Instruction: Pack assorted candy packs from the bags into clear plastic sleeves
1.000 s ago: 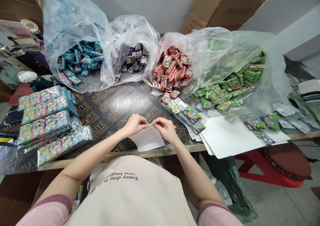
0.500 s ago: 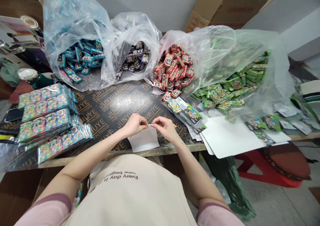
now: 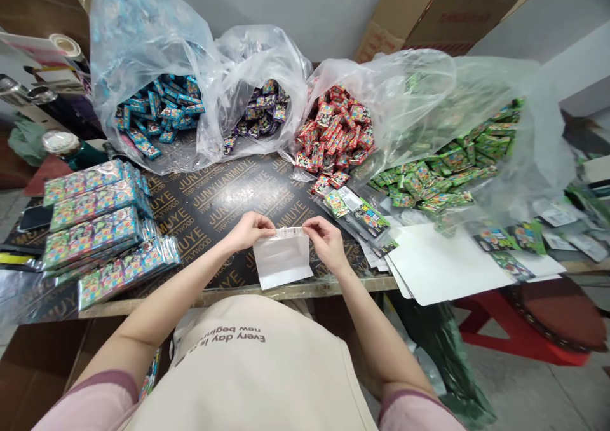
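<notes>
A white, flat rectangular packet [image 3: 283,262] lies at the front edge of the table, with a narrow strip showing faint marks along its top edge. My left hand [image 3: 255,229] pinches the top left corner between thumb and fingers. At the top right corner my right hand [image 3: 326,240] has a similar pinch, so the top edge is held between the two. Whether anything is inside the packet cannot be made out. Stacks of clear-wrapped packs of small colourful boxes [image 3: 93,227] stand left of my left hand. Printed packs [image 3: 366,218] lie right of my right hand.
Open plastic bags spill small boxes along the back: blue [image 3: 166,110], purple [image 3: 262,110], red [image 3: 336,132] and green [image 3: 429,180]. White sheets [image 3: 433,262] overhang the front edge at right. A red stool [image 3: 548,335] stands below, and a cardboard box [image 3: 429,18] sits behind.
My hands have moved apart along the packet's top edge, from nearly together at the middle to opposite corners. The strip between them now shows. The view has shifted slightly.
</notes>
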Tool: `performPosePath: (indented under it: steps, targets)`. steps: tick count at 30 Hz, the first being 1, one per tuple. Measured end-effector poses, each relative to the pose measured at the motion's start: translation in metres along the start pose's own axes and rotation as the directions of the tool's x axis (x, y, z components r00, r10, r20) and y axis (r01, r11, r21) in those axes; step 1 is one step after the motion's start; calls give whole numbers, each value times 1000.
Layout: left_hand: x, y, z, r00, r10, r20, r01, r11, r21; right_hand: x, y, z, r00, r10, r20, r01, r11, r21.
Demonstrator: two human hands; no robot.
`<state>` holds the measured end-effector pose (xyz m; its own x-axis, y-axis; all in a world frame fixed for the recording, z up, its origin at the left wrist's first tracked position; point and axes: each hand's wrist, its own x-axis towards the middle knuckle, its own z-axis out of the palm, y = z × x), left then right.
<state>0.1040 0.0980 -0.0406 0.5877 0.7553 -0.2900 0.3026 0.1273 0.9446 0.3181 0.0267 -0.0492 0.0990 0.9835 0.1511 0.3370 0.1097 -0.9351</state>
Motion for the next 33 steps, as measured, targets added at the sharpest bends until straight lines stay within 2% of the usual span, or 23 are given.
performPosePath:
  steps: [4, 7, 10, 12, 16, 18, 20, 24, 26, 28, 30, 33]
  targets:
    - [1, -9, -3, 995, -29, -91, 20, 995, -102, 4, 13, -4, 998, 65, -11, -65, 997, 30]
    - [4, -21, -5, 982, -87, -167, 62, 986, -152, 9, 20, -8, 995, 91, 37, -88, 993, -84]
    - [7, -31, 0, 980, -104, -171, 72, 980, -184, 13, 16, -3, 996, -28, 87, 57, 933, -354]
    - [10, -33, 7, 980, -91, -174, 61, 983, -175, 15, 9, 6, 982, -84, 169, 153, 876, -457]
    - [13, -33, 18, 978, -75, -195, 45, 987, -155, 22, 1, 27, 917, -27, 397, 233, 846, -480]
    - [12, -33, 20, 983, -86, -163, 52, 978, -203, 26, 0, 32, 894, -5, 449, 255, 828, -500]
    - [11, -35, 19, 980, -131, -148, 85, 955, -283, 27, 2, 29, 906, -21, 422, 269, 799, -537]
    - [13, -49, 11, 940, -262, -217, 164, 909, -384, 17, 20, 3, 970, -54, 236, 204, 707, -677]
    - [16, -58, 6, 921, -302, -245, 187, 897, -400, 4, 39, -15, 986, 30, 162, 105, 642, -759]
    - [18, -65, 1, 901, -344, -264, 217, 885, -413, -10, 59, -31, 982, 140, 123, 17, 592, -806]
    - [21, -70, -1, 885, -380, -268, 248, 873, -419, -23, 74, -43, 979, 187, 86, -43, 594, -803]
    - [30, -72, 8, 875, -407, -262, 278, 866, -416, -31, 76, -51, 995, 81, -55, -95, 669, -737]
